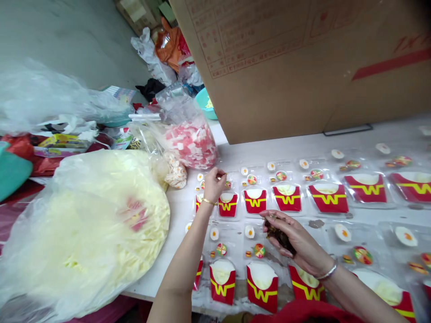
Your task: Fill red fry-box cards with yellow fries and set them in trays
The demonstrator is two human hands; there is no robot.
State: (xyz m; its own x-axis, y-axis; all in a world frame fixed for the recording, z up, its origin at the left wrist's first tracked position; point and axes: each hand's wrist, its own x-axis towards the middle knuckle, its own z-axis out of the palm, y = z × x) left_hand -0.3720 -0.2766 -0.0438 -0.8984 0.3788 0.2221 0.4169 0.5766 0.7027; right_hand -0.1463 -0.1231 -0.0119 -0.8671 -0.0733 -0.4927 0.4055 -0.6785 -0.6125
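Note:
My left hand (214, 184), with a gold bracelet, reaches over the far row of clear plastic trays. Its fingertips are pinched together above a tray near the row's left end; whatever they hold is too small to make out. In my cupped right hand (292, 240) lies a handful of dark brown small pieces (280, 235), held over the near row. Each tray carries a red fries carton (255, 201) with a yellow W, a miniature fried egg (249, 231), a round colourful pizza-like piece (259, 250) and a tiny burger (248, 254).
At the left bulges a big clear bag of pale yellow strips (101, 233). Behind it stand a bag of pink and white pieces (190, 143) and a small bag of egg pieces (175, 172). A large cardboard box (286, 89) blocks the back; a teal bowl (204, 104) sits beside it.

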